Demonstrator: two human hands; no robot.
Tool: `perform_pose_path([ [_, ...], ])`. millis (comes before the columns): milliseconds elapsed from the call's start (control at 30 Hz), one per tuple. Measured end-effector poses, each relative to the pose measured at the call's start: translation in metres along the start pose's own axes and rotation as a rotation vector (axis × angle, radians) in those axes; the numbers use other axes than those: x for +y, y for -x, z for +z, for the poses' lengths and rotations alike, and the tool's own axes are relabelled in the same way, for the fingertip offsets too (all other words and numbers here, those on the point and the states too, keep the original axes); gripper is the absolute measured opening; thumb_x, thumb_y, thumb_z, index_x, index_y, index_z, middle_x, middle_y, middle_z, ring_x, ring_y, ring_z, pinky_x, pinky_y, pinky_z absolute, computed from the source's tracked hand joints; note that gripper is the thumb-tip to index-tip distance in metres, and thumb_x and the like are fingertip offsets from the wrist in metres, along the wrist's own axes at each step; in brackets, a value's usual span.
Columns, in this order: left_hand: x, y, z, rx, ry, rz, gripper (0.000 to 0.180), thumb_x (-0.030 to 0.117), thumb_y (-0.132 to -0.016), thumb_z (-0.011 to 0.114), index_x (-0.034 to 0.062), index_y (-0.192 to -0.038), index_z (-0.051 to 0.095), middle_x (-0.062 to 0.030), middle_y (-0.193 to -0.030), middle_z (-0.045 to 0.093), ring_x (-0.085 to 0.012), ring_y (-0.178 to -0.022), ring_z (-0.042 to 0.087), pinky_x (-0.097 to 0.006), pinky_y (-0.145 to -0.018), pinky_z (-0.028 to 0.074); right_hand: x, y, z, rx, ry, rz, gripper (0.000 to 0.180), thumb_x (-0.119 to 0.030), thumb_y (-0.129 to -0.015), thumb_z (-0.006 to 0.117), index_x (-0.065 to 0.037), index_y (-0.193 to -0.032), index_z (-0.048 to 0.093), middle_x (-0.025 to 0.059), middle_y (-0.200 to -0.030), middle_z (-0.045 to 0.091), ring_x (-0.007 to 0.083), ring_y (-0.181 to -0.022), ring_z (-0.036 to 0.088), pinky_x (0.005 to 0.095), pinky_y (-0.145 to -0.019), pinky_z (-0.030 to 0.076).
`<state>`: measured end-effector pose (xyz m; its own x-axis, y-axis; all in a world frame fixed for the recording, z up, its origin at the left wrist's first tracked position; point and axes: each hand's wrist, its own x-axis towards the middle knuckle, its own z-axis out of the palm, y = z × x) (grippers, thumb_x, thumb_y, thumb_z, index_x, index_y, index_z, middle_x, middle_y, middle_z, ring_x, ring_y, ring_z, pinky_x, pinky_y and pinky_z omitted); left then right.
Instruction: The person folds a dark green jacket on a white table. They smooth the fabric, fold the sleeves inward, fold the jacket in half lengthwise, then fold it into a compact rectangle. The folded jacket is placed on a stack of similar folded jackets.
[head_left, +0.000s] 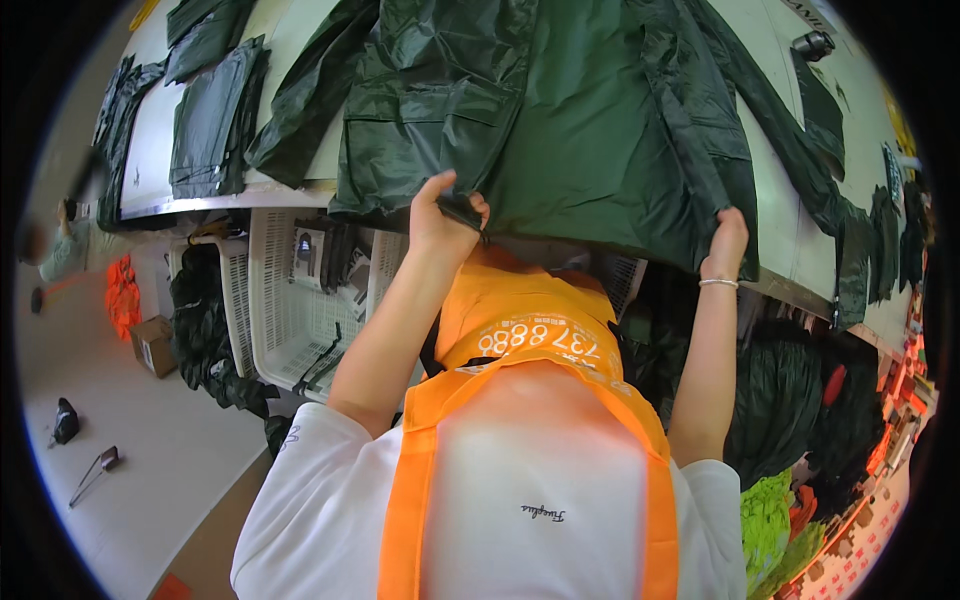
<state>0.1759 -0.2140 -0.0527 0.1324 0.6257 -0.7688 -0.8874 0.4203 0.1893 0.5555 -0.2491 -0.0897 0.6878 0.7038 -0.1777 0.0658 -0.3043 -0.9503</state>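
A dark green rain jacket [590,130] lies spread over the white table, its front open and its lower hem hanging over the near edge. My left hand [447,222] grips the hem at the corner of the left front panel, below a flap pocket. At the right, my right hand [727,243] pinches the edge of the other front panel near the hem. The lining shows between the two panels. Both sleeves stretch out to the sides, and the collar end runs out of the picture at the top.
Folded dark green garments [213,120] lie on the table [150,190] at the left. White plastic baskets [262,300] stand below the table edge. More dark garments [780,400] hang or heap at the lower right, beside bright green cloth [768,520]. A cardboard box [154,346] sits on the floor.
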Motion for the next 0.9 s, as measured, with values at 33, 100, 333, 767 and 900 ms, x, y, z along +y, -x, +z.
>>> perform_pose_path([
  [33, 0.001, 0.009, 0.004, -0.031, 0.040, -0.048, 0.025, 0.020, -0.085, 0.063, 0.0023, -0.085, 0.046, -0.0095, -0.071, 0.048, -0.0181, -0.063, 0.047, -0.031, -0.058, 0.040, -0.034, 0.013, 0.008, -0.027, -0.142, -0.021, 0.035, -0.028, -0.085, 0.066, 0.005, -0.095, 0.060, -0.0009, -0.078, 0.056, 0.0081, -0.070, 0.046, 0.0238, -0.062, 0.040],
  [100, -0.019, 0.009, 0.005, -0.105, -0.140, -0.091, 0.028, 0.026, -0.084, 0.067, 0.0059, -0.088, 0.047, -0.0058, -0.067, 0.047, -0.0169, -0.059, 0.048, -0.030, -0.053, 0.040, -0.081, 0.048, 0.036, -0.169, 0.157, -0.150, 0.040, -0.034, -0.084, 0.067, 0.005, -0.091, 0.061, -0.0001, -0.079, 0.056, 0.0072, -0.071, 0.045, 0.0240, -0.063, 0.040],
  [333, -0.111, -0.041, 0.025, -0.031, -0.551, -0.163, 0.021, 0.022, -0.080, 0.072, 0.0061, -0.092, 0.063, -0.0058, -0.084, 0.065, -0.0165, -0.070, 0.059, -0.030, -0.063, 0.046, -0.025, 0.099, 0.086, -0.460, -0.220, 0.375, 0.019, -0.019, -0.088, 0.062, 0.000, -0.091, 0.066, -0.0023, -0.082, 0.063, 0.0051, -0.074, 0.051, 0.0219, -0.068, 0.041],
  [767, -0.127, -0.058, 0.021, -0.009, -0.797, -0.264, 0.017, 0.014, -0.079, 0.070, 0.0024, -0.090, 0.064, -0.0068, -0.084, 0.066, -0.0195, -0.074, 0.061, -0.033, -0.065, 0.049, -0.035, 0.110, 0.073, -0.151, 0.848, -0.906, 0.025, -0.012, -0.076, 0.066, -0.010, -0.100, 0.061, 0.0062, -0.104, 0.054, 0.0282, -0.102, 0.049, 0.0417, -0.085, 0.039],
  [900, -0.132, -0.073, 0.002, -0.055, -0.841, -0.214, 0.019, 0.014, -0.080, 0.068, -0.0008, -0.092, 0.064, -0.0093, -0.087, 0.066, -0.0215, -0.077, 0.063, -0.034, -0.071, 0.052, -0.037, 0.090, 0.112, -0.244, 0.906, -0.780, 0.026, -0.015, -0.074, 0.068, -0.009, -0.099, 0.064, 0.0086, -0.113, 0.052, 0.0294, -0.103, 0.047, 0.0423, -0.086, 0.039],
])
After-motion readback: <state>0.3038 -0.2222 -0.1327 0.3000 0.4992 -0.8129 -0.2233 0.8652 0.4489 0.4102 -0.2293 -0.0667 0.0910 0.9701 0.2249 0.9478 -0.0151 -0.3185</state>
